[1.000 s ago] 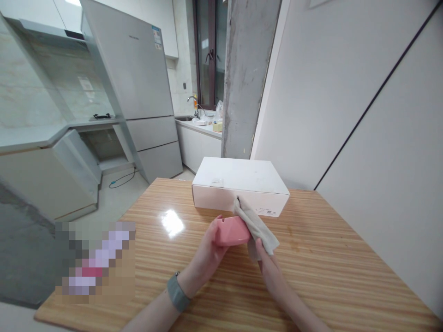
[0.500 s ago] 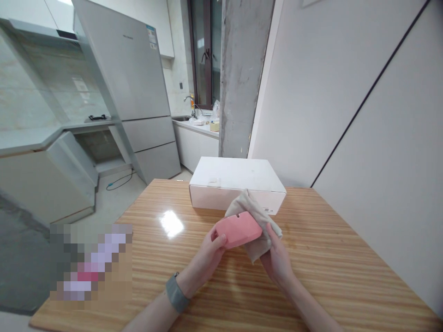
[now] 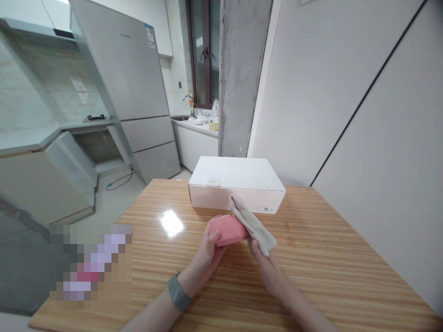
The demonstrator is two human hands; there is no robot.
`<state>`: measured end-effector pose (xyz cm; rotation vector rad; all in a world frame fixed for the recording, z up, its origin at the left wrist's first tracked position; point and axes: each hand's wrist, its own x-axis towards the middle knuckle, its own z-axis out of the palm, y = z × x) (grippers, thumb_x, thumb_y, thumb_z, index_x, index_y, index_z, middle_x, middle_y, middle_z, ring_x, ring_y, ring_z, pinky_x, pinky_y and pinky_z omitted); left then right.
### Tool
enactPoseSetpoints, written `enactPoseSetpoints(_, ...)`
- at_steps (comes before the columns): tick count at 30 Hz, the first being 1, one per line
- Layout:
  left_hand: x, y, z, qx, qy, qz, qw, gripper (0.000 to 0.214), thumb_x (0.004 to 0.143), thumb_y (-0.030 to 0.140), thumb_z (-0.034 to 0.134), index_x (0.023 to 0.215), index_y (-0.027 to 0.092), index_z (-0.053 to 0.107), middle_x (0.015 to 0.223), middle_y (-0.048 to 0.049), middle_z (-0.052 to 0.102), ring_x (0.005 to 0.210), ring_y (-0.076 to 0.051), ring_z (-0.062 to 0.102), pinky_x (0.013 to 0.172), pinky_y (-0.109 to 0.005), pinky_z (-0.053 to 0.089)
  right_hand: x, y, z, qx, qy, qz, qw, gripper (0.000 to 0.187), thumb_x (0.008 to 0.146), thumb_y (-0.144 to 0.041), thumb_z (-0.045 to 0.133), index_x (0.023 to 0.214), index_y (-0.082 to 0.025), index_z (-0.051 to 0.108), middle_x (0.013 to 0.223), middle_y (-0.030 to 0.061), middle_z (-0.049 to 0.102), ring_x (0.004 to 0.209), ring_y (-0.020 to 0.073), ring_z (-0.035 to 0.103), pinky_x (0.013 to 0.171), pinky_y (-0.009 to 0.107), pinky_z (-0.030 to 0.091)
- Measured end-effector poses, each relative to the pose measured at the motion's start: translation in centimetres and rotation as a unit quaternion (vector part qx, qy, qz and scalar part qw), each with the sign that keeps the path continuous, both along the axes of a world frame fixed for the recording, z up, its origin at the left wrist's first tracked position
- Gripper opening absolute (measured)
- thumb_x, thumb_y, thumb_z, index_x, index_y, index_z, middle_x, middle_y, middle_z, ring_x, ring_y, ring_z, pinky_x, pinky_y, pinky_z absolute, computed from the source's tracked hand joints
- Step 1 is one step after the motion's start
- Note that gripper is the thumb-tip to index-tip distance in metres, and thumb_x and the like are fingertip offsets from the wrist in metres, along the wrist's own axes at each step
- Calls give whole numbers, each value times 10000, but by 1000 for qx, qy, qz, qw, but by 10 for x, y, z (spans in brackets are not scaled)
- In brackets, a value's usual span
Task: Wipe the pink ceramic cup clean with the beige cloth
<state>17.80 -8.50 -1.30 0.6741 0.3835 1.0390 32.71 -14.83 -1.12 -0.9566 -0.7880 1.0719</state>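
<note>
Though unreadable, a label on the white box behind the cloth

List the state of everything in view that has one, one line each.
pink plastic case: gripped, tilted, held above the table
grey cloth: draped over the case's right end
left hand: closed around the case
right hand: raised beneath the cloth, touching it
white cardboard box: closed, lying flat
wooden table: surface wet-looking or glossy, cannot tell which
refrigerator: doors shut

A home kitchen, steel fridge, sink tap, cooktop
</note>
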Motion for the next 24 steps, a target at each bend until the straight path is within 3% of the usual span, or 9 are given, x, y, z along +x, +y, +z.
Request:
enactPoseSetpoints(3, 1, 0, 1, 1, 7, -7, 1000, 574, 793, 458, 695, 1272, 163, 583, 1372, -141, 571, 1336, -325, 448, 1133, -470, 317, 2, -6, 17, 32, -78, 37, 996, 499, 737, -326, 797, 1217, -327, 659, 1421, -41, 557, 1493, 234, 186, 1239, 439, 56)
enactPoseSetpoints(6, -1, 2, 3, 3, 10, -26, 1000, 557, 827, 461, 665, 1302, 185, 572, 1393, -127, 561, 1347, -307, 440, 1132, -454, 320, 1, -5, 17, 34, -83, 34, 995, 531, 721, -313, 808, 1229, -324, 653, 1429, -40, 548, 1489, 234, 210, 1240, 427, 72)
enactPoseSetpoints(10, -5, 6, 11, -41, -3, -81, 996, 524, 881, 543, 538, 1252, 181, 618, 1314, -114, 623, 1307, -301, 485, 1106, -459, 354, 2, 6, -4, -16, -13, -55, 998, 414, 745, -442, 777, 1133, -313, 710, 1352, -11, 626, 1453, 238, 314, 1240, 419, 81)
enactPoseSetpoints(14, -8, 8, 16, -43, -11, -101, 994, 391, 901, 376, 557, 1241, 197, 629, 1325, -88, 623, 1267, -268, 526, 1093, -438, 378, 9, 22, -9, -26, 82, -105, 991, 478, 697, -528, 786, 1113, -305, 714, 1291, -12, 671, 1398, 242, 417, 1223, 420, 214)
enactPoseSetpoints(19, -8, 5, 10, -28, 20, -86, 996, 404, 878, 391, 626, 1228, 190, 644, 1278, -99, 655, 1229, -268, 561, 1082, -415, 388, 11, 27, 7, -43, 161, -90, 982, 540, 693, -565, 764, 1148, -282, 697, 1305, 6, 662, 1371, 272, 455, 1179, 454, 315)
enactPoseSetpoints(24, -8, 2, 13, 7, 36, -86, 996, 516, 795, 471, 705, 1197, 152, 661, 1239, -129, 673, 1246, -326, 544, 1096, -464, 364, 4, 21, 4, -25, 127, -72, 989, 449, 690, -549, 785, 1045, -277, 737, 1210, 24, 720, 1349, 257, 484, 1184, 428, 305)
